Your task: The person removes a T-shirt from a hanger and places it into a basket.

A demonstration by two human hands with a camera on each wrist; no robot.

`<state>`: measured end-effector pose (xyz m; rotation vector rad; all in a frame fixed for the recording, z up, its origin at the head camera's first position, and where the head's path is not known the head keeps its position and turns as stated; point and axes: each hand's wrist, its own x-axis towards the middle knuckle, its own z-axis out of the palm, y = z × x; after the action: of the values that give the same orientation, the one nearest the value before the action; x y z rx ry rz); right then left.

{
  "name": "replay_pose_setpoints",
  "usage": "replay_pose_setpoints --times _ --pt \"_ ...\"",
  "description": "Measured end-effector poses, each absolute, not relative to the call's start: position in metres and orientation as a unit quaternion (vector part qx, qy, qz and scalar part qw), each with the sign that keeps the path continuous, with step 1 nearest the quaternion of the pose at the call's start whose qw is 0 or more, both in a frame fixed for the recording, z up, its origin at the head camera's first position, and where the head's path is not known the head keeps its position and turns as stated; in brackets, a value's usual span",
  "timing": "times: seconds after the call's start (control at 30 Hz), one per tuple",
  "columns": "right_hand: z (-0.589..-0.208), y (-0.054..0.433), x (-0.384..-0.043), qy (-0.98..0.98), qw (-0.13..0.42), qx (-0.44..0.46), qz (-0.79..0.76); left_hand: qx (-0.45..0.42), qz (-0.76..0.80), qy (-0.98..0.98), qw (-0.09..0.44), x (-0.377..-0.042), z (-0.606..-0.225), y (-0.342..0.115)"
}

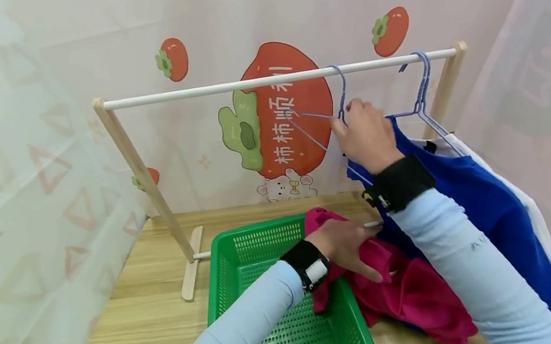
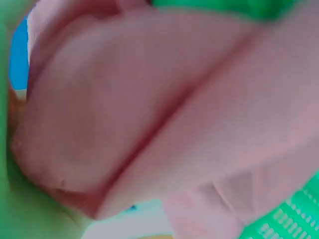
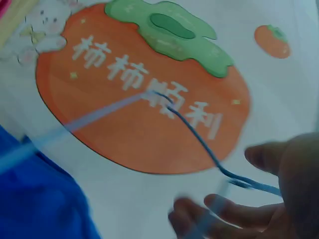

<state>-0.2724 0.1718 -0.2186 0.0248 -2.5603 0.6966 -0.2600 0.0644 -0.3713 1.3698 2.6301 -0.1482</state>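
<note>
A light-blue wire hanger [image 1: 317, 114] hangs by its hook from the white rail [image 1: 221, 88]; its visible wires are bare. My right hand [image 1: 367, 132] holds it at the neck, just below the rail. In the right wrist view, the hanger wire [image 3: 199, 142] passes between the thumb and curved fingers [image 3: 244, 211]. Lower down, my left hand [image 1: 344, 244] rests on a magenta garment [image 1: 408, 288], its thumb spread from the fingers. That garment drapes over the right side of a green basket [image 1: 219, 280] onto the table. Blurred pinkish surfaces fill the left wrist view.
A blue garment [image 1: 492, 212] and a white one [image 1: 546, 239] hang on hangers at the rail's right end. Wooden posts [image 1: 133, 157] support the rail on a wood-grain table [image 1: 118, 335]. Behind stands a curtain with persimmon prints [image 1: 297, 139].
</note>
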Motion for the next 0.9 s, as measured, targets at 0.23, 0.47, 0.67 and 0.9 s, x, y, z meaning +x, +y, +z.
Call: replay_pose_setpoints --times 0.23,0.47,0.67,0.9 --pt "-0.252 0.184 -0.162 -0.938 0.252 0.091 0.22 0.38 -0.069 0.912 0.139 -0.283 -0.38 0.052" --pt "-0.369 0.209 -0.139 -0.989 0.044 0.028 0.141 0.326 -0.139 0.929 0.105 -0.283 -0.391 0.066" --pt "-0.455 0.219 -0.166 -0.988 -0.014 -0.037 0.147 0.304 -0.212 0.924 0.097 -0.281 -0.402 0.083" --pt "-0.477 0.214 -0.169 -0.986 0.073 -0.044 0.143 0.37 -0.196 0.907 0.049 -0.285 -0.419 0.091"
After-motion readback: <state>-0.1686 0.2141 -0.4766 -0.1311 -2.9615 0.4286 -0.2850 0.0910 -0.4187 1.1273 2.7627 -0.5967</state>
